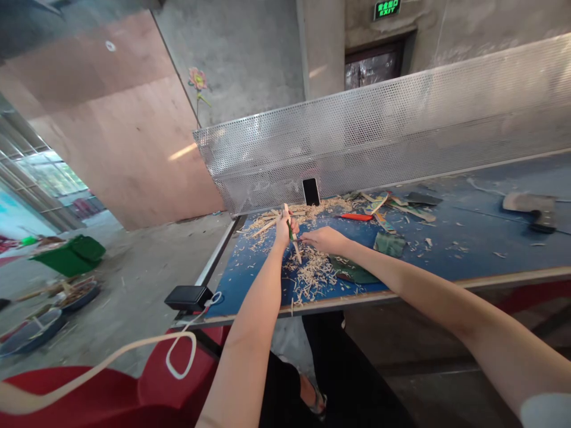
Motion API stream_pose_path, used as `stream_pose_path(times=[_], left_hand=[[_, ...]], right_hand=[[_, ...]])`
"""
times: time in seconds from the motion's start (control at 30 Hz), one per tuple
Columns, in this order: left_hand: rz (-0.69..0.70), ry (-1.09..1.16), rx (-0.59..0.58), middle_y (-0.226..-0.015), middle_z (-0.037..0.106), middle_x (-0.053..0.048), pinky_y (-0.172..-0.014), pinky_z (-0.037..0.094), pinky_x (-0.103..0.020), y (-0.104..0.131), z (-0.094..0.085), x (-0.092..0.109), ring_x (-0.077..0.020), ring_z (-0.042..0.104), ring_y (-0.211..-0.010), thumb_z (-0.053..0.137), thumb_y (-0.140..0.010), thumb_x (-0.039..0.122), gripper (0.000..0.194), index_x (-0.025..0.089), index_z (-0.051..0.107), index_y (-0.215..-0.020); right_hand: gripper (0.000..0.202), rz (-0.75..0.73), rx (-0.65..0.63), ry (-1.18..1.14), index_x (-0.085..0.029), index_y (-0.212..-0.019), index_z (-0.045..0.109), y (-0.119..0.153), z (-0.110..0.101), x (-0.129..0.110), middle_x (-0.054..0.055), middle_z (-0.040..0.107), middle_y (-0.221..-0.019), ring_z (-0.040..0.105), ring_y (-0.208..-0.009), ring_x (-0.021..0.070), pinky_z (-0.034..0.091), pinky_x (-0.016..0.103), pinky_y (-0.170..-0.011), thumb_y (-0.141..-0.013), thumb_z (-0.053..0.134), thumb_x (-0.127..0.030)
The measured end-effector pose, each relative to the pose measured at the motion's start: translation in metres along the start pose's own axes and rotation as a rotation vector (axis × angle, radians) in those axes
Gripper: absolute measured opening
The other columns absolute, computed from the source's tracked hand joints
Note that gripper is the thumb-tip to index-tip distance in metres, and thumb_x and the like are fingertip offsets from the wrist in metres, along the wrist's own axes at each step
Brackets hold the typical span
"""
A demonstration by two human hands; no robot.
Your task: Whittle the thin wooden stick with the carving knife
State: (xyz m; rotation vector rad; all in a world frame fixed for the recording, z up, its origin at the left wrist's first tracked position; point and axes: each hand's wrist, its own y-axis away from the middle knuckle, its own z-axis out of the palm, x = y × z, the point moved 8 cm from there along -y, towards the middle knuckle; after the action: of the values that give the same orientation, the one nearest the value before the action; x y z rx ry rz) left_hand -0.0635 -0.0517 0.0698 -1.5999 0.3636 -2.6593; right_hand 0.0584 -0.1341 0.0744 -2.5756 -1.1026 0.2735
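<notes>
My left hand [284,229] is closed around a pale wooden stick [297,251], which points down toward the tabletop, its upper end showing above the fist. A narrow green piece [290,230] lies along the stick at the fingers. My right hand [328,240] is closed just to the right, its fingertips close to the stick. It grips a small thin tool, apparently a knife, mostly hidden by the fingers. Curled wood shavings [314,274] are heaped on the blue table [446,249] below both hands.
A phone [311,192] leans against the perforated metal screen [357,128]. Right of it are an orange-red tool [357,217], scraps, and a hatchet-like tool [530,208]. A black box [189,298] with a white cable sits at the left corner, above a red seat [178,380].
</notes>
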Motion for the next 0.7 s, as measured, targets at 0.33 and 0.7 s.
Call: stream_pose_path(times=[0.33,0.7], left_hand=[[0.003,0.012,0.029,-0.049,0.031,0.012,-0.041,0.023,-0.023,0.002,0.000,-0.001,-0.0083,0.025,-0.036,0.063,-0.102,0.070,0.048,0.025,0.050,-0.094],[-0.043,-0.115,0.054,-0.050,0.042,0.014,-0.042,0.027,-0.022,-0.009,-0.013,-0.016,-0.0094,0.037,-0.035,0.078,-0.096,0.059,0.049,0.027,0.040,-0.092]], right_hand=[[0.030,-0.083,-0.113,-0.095,-0.026,-0.108,0.080,0.006,-0.002,-0.011,0.005,0.078,-0.081,0.062,-0.067,0.0191,0.030,0.031,-0.063,-0.109,0.051,-0.030],[0.031,-0.019,-0.022,-0.089,-0.025,-0.114,0.080,-0.002,-0.007,0.002,0.006,0.077,-0.083,0.062,-0.069,0.0188,0.034,0.031,-0.066,-0.109,0.050,-0.030]])
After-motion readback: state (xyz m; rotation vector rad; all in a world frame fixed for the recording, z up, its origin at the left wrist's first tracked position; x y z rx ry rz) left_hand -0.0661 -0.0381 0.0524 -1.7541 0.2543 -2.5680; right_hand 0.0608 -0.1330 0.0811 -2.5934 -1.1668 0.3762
